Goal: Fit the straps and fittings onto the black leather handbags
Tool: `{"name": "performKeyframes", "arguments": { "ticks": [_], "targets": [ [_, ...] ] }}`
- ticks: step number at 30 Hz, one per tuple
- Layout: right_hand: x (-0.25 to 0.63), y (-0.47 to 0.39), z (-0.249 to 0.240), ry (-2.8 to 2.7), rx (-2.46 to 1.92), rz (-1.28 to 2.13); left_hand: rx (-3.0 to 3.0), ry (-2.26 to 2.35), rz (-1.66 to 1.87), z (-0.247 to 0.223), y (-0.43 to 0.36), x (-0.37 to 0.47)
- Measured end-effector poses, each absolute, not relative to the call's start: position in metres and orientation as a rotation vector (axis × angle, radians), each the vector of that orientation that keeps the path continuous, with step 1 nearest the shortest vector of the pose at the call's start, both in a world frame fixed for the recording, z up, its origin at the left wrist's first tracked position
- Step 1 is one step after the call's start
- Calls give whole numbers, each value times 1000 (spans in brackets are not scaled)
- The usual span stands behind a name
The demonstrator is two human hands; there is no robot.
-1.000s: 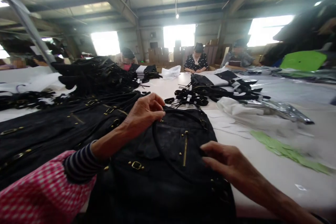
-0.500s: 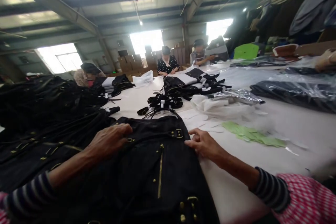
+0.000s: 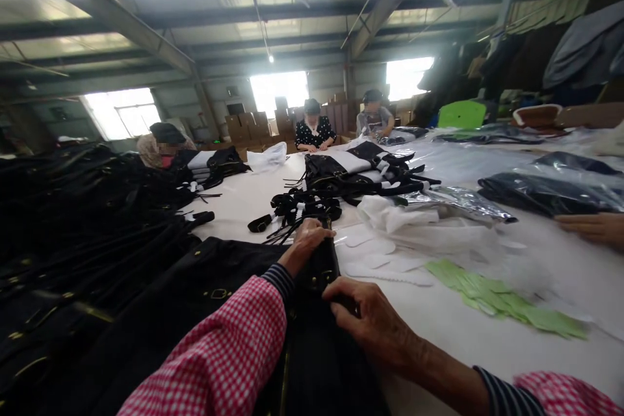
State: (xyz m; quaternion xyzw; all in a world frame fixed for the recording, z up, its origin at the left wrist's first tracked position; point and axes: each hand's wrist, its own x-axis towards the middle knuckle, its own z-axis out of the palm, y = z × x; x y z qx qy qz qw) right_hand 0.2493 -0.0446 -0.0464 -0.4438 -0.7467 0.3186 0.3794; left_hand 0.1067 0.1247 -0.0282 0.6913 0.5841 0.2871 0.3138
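Observation:
A black fabric bag point(image 3: 248, 260) with brass buckles and a zip lies flat in front of me. My left hand point(image 3: 309, 244) reaches across to its far right corner, fingers closed over the edge there. Close by on the right side edge is my right hand point(image 3: 373, 318), its fingers curled and its thumb and forefinger on the black cloth. My left sleeve, red-and-white checked, covers part of the bag. Just beyond the left hand lies a bundle of black straps point(image 3: 292, 208) with buckles and white wrapping.
More black bags point(image 3: 58, 273) are heaped on the left. Folded bags point(image 3: 336, 172) lie further up the white table point(image 3: 414, 299). Translucent white sheets point(image 3: 400, 218), green pieces point(image 3: 502, 299) and plastic-wrapped black goods point(image 3: 550, 185) are on the right. Another person's hand point(image 3: 592, 227) touches the wrapped goods; several people sit beyond.
My left hand has moved right, across the bag to its far right corner. My right hand has come slightly nearer and lower along the edge. A co-worker's hand at right has moved down.

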Motion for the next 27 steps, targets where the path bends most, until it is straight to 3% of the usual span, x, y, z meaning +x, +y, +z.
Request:
{"name": "performKeyframes", "arguments": {
  "ticks": [3, 11, 17, 27],
  "targets": [
    [265, -26, -40, -1906, -1223, 855, 1643, 1467, 991, -41, 135, 105],
    [250, 125, 16, -1944, -1362, 259, 1370, 1129, 1319, -48, 150, 112],
    [225, 163, 15, -1911, -1360, 466, 1249, 1123, 1350, -47, 151, 105],
    [236, 155, -12, -1270, -1234, 884, 1264, 1083, 1178, -36, 152, 94]
  ]
}}
